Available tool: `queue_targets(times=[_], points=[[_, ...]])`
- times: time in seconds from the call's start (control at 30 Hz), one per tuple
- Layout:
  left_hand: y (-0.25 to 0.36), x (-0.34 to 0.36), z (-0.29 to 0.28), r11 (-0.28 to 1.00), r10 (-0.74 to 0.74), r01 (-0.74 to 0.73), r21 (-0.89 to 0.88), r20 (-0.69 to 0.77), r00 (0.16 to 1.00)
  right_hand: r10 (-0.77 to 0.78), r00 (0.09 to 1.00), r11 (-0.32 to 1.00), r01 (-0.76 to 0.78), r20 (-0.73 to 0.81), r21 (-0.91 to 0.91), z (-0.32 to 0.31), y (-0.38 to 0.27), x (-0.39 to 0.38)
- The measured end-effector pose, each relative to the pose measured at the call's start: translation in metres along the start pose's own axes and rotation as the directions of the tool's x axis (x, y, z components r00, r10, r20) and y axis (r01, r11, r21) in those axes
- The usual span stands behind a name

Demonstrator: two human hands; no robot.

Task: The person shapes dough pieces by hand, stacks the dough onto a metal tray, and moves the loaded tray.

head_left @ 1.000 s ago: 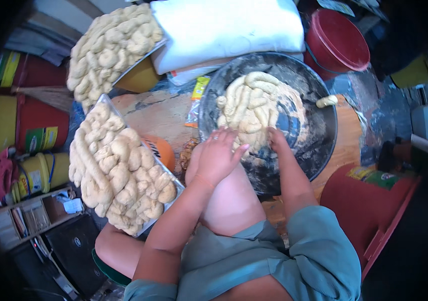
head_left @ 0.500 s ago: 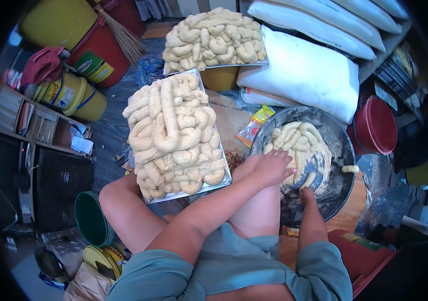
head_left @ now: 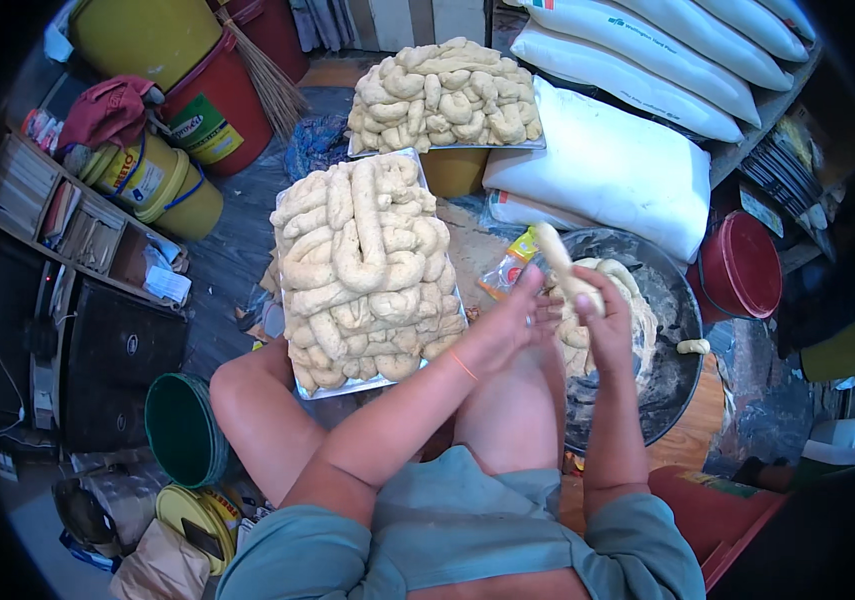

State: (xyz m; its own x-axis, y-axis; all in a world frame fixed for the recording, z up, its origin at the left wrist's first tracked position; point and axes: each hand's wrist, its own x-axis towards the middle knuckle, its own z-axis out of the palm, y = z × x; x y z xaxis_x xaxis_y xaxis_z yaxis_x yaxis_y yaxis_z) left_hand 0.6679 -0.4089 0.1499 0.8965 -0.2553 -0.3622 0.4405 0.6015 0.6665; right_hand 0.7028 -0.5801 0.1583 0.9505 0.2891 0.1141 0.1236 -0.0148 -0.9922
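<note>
In my right hand (head_left: 609,335) is a long pale dough roll (head_left: 552,252), gripped by its lower end, its upper end pointing up and slightly left. Beside it, my left hand (head_left: 519,322) is raised with fingers apart and palm toward the roll; I cannot tell whether it touches. Both hands are over the near left part of a wide black basin (head_left: 685,285). Inside lie more dough strips (head_left: 637,305), smeared on its floor and partly hidden by my hands. A short dough piece (head_left: 692,347) rests on the basin's right rim.
Left of the basin, a metal tray (head_left: 365,385) carries heaped dough rolls. Another piled tray (head_left: 537,146) stands behind it on a yellow bucket (head_left: 455,172). White sacks (head_left: 607,165) fill the back right. A red bucket (head_left: 747,265) flanks the basin; a green bucket (head_left: 185,430) stands by my left knee.
My right hand has risen from the basin with a dough roll in it. My left hand has come off the dough and turned its palm toward the roll. The view has shifted slightly.
</note>
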Motion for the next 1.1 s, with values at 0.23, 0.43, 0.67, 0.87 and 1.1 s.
queue_targets(times=[0.23,0.43,0.67,0.87,1.1], points=[[0.145,-0.048,-0.051,0.893,0.439,-0.45,0.028,-0.277,0.855,-0.256,0.853,0.962,0.272,0.455,0.03,0.134,-0.028,-0.01],[0.23,-0.068,-0.129,0.734,0.679,-0.593,0.331,-0.354,0.643,-0.316,0.862,0.949,0.282,0.397,0.143,0.218,-0.04,0.007],[0.21,-0.028,-0.214,0.516,0.8,-0.253,0.819,-0.353,0.486,-0.307,0.82,0.943,0.33,0.483,0.04,0.216,-0.034,0.019],[0.187,-0.073,-0.196,0.093,0.781,0.286,0.954,-0.248,0.573,-0.334,0.898,0.933,0.358,0.286,-0.038,0.118,0.0,0.034],[0.185,-0.108,-0.202,0.302,0.658,0.21,0.93,-0.363,0.66,0.003,0.98,0.986,-0.036,-0.197,-0.164,-0.036,0.121,0.052]])
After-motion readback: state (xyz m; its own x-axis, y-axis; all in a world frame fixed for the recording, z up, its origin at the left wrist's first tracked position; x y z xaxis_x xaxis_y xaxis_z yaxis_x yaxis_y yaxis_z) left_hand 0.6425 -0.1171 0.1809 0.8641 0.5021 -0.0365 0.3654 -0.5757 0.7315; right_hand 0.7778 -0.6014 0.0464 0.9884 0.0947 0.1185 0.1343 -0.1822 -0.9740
